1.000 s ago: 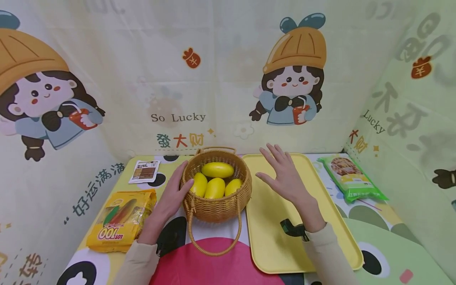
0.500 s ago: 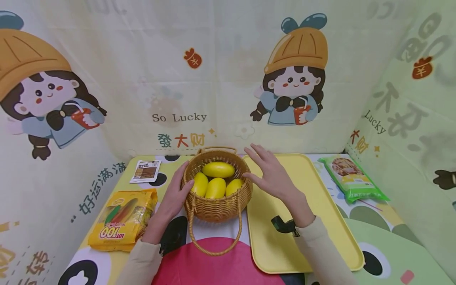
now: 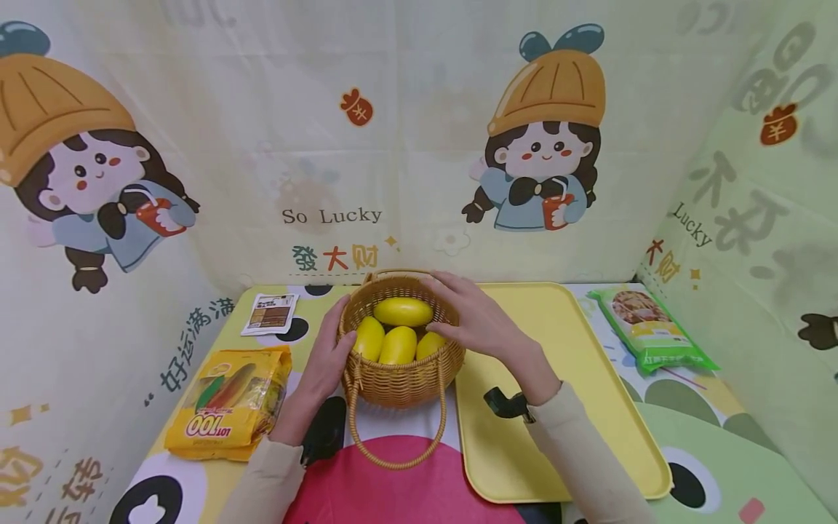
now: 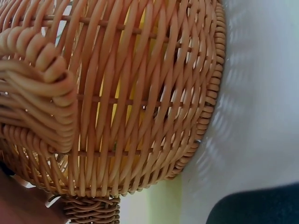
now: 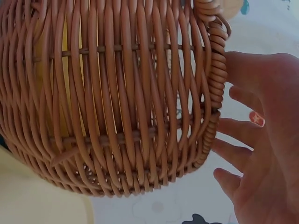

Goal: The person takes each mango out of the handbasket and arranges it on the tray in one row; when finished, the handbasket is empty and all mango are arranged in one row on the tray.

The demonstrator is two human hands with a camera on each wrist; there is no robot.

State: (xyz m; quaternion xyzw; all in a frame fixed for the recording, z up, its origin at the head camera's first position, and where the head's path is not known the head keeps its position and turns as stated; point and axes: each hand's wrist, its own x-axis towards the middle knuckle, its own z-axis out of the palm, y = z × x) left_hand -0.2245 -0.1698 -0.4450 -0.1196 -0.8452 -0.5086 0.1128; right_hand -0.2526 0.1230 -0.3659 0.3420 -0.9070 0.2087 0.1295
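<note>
A round wicker basket (image 3: 399, 382) stands in the middle of the table in the head view, its front handle hanging down. Several smooth yellow oval fruits, mango-like (image 3: 403, 311), lie inside it. My left hand (image 3: 321, 356) holds the basket's left side, thumb over the rim; in the left wrist view only part of that hand (image 4: 28, 205) shows below the weave. Over the basket's right rim reaches my right hand (image 3: 481, 320), fingers extended above the opening. The right wrist view shows this hand (image 5: 266, 116) at the rim with fingers slightly bent, pinching no fruit.
A yellow tray (image 3: 524, 466) lies right of the basket, under the right forearm. Farther right is a green food packet (image 3: 651, 327). On the left lie a yellow snack bag (image 3: 229, 404) and a small white sachet (image 3: 270, 314). A patterned cloth wall (image 3: 419, 145) rises behind.
My right hand has moved left from above the tray to the basket's right rim. The left hand stays on the basket, and the fruits lie as before.
</note>
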